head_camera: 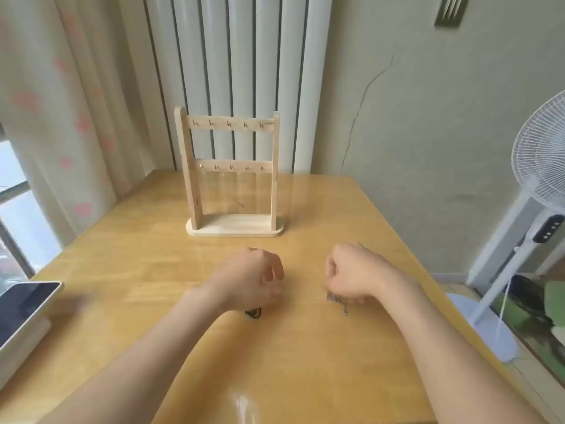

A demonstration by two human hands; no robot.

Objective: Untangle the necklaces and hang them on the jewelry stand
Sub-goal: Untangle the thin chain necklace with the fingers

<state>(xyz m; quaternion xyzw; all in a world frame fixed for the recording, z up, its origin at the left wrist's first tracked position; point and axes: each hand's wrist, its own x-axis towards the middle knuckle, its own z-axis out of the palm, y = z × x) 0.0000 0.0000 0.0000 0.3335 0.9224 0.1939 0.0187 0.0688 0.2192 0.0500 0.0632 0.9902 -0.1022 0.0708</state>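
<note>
A wooden jewelry stand (232,175) with two rows of small hooks stands upright at the far middle of the table, all hooks bare. My left hand (250,278) hovers over the table with curled fingers; a dark cord necklace (253,313) peeks out under its wrist, and whether the fingers hold it is hidden. My right hand (351,273) is curled into a fist, and a silver chain necklace (337,302) trails from beneath it onto the table. The two hands are apart, in front of the stand.
The wooden table (153,255) has a white-edged tablet (27,307) at its left edge. A white pedestal fan (532,228) stands on the floor to the right. A radiator and curtain lie behind the table.
</note>
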